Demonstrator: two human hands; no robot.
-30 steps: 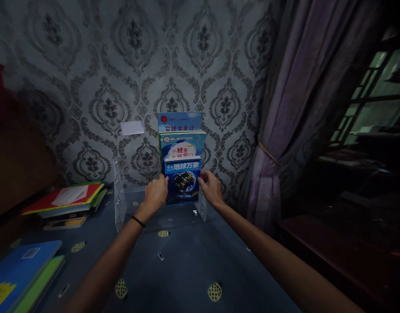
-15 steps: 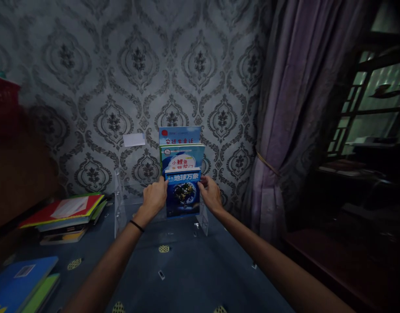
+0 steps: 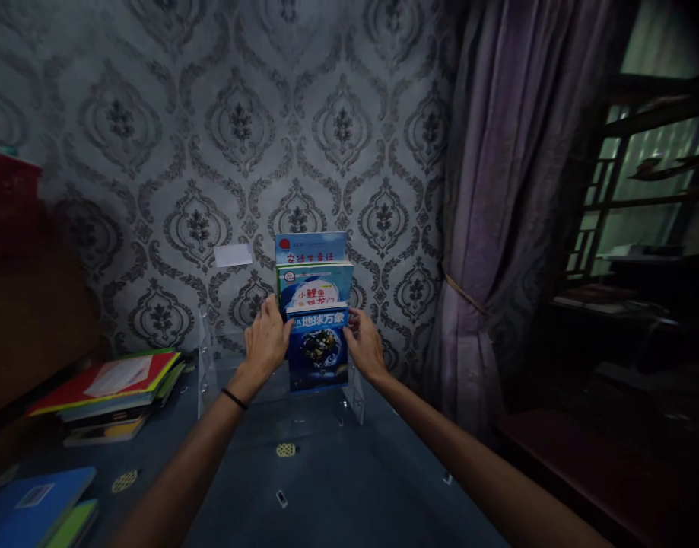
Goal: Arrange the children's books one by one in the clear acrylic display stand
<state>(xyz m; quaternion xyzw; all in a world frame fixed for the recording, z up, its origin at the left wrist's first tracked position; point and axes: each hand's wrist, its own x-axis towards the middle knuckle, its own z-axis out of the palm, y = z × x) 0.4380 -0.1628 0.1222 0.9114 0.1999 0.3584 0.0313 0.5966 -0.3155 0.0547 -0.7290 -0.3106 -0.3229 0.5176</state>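
Note:
A blue book [image 3: 318, 354] with a globe on its cover stands upright in front in a clear acrylic rack [image 3: 205, 365]. Behind it rise a light-blue book [image 3: 341, 278] and a taller blue book [image 3: 311, 245], stepped in height. My right hand [image 3: 364, 344] grips the front book's right edge, thumb on the cover and fingers behind. At the left edge, my left hand [image 3: 268, 340] has its thumb against the front book, with its fingers apart from the thumb and pointing up beside the rear books. A black band circles my left wrist.
A stack of books [image 3: 112, 392] lies at the left, with a blue book [image 3: 35, 506] and a green one nearer me. A white card [image 3: 233, 255] shows above the rack's left side. A purple curtain [image 3: 480, 228] hangs at right; patterned wallpaper stands behind.
My left hand has loosened from the front book's edge, its fingers now stretched upward. My right hand keeps its grip. The view has tilted up slightly.

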